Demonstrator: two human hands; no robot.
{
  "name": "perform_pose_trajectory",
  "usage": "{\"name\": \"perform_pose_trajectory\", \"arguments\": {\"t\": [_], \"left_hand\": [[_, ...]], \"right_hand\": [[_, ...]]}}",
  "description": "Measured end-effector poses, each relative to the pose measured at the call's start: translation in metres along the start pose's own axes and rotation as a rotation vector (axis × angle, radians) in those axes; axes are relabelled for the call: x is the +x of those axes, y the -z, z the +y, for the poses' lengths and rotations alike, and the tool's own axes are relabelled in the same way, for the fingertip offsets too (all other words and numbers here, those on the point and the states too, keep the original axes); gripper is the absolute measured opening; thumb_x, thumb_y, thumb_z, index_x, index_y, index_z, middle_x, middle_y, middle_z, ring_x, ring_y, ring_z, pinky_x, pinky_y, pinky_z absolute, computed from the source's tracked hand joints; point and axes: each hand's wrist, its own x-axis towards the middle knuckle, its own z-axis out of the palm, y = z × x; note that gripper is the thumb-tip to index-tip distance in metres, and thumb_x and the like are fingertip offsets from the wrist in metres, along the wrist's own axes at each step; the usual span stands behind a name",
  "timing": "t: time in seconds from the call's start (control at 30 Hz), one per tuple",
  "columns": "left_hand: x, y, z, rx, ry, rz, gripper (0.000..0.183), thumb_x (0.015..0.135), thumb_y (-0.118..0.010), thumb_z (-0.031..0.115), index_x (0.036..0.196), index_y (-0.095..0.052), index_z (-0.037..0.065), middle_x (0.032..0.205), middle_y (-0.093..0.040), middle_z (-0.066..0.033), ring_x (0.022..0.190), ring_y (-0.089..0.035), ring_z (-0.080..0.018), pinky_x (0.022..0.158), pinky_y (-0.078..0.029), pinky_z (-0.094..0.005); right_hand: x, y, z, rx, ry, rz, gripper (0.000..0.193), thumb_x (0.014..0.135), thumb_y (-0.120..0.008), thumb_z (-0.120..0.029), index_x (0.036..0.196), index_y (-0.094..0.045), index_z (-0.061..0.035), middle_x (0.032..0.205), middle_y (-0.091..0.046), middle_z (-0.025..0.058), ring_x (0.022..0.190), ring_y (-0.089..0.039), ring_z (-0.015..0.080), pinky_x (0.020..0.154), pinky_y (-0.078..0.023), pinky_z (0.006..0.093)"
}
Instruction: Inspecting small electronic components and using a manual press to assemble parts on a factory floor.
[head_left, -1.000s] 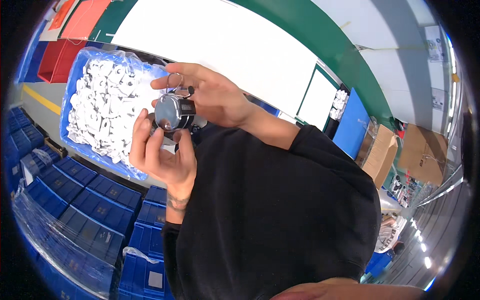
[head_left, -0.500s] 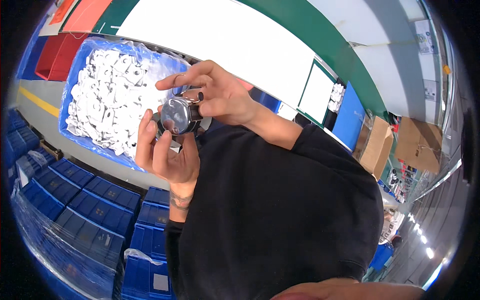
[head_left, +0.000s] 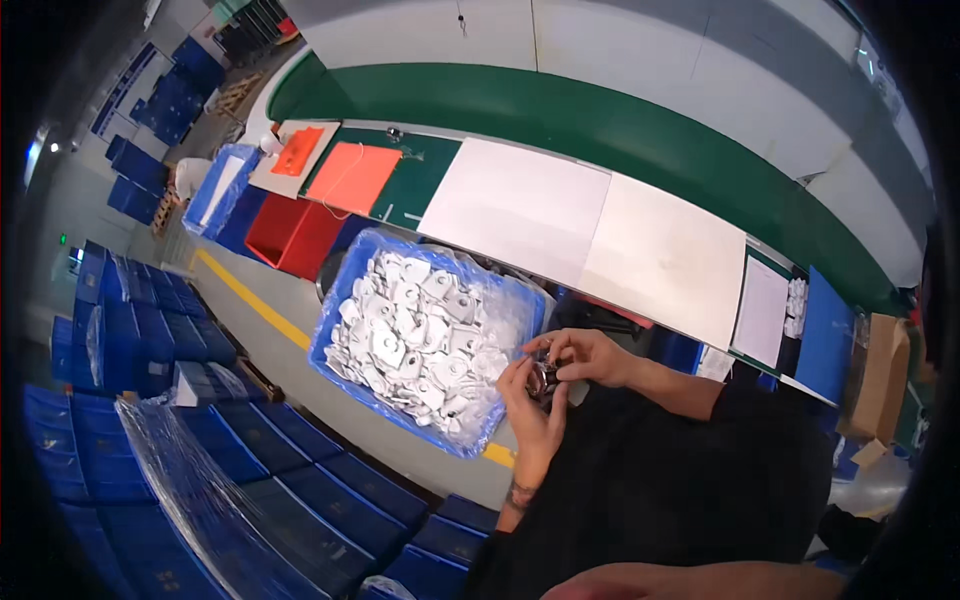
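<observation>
Device point(head_left: 542, 379) lies between left hand point(head_left: 533, 413), lower left, and right hand point(head_left: 594, 357), upper right; both grasp it; long axis unclear.

Both hands point(head_left: 592, 357) hold a round metallic object point(head_left: 543, 379), right of a blue bin point(head_left: 328, 325) of white parts point(head_left: 405, 335); a tabletop point(head_left: 425, 180) stretches beyond.
</observation>
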Motion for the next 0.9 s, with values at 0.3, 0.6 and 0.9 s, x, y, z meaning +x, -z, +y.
{"name": "perform_pose_trajectory", "arguments": {"t": [0.3, 0.6, 0.9], "left_hand": [[0.03, -0.032, 0.003, -0.036, 0.086, -0.196, 0.053, 0.081, -0.071, 0.009, 0.127, -0.047, -0.001, 0.119, -0.052, -0.0203, 0.108, -0.053, -0.034, 0.092, -0.043, -0.0381], [0.106, -0.089, 0.054, -0.24, 0.149, -0.204, 0.058, 0.072, -0.08, 0.013, 0.122, -0.054, -0.002, 0.098, -0.053, -0.0079, 0.087, -0.052, -0.0185, 0.078, -0.044, -0.0293], [0.132, -0.192, 0.082, -0.367, 0.088, -0.341, 0.057, 0.072, -0.078, 0.023, 0.117, -0.053, -0.001, 0.105, -0.053, -0.008, 0.093, -0.052, -0.0176, 0.083, -0.043, -0.0287]], "right_hand": [[-0.009, 0.041, -0.036, -0.206, -0.015, 0.048, 0.018, 0.087, -0.064, -0.001, 0.103, -0.057, -0.0022, 0.138, -0.046, 0.0136, 0.118, -0.051, 0.0162, 0.098, -0.043, 0.0317], [-0.002, 0.11, -0.154, -0.758, 0.277, -0.051, 0.013, 0.084, -0.068, -0.016, 0.09, -0.065, -0.0054, 0.133, -0.05, 0.0135, 0.123, -0.05, 0.0269, 0.102, -0.039, 0.0382], [-0.057, 0.177, -0.215, -0.543, 0.036, 0.129, 0.017, 0.085, -0.065, -0.018, 0.081, -0.065, -0.0015, 0.123, -0.056, 0.0096, 0.1, -0.059, 0.0162, 0.091, -0.046, 0.0321]]}}
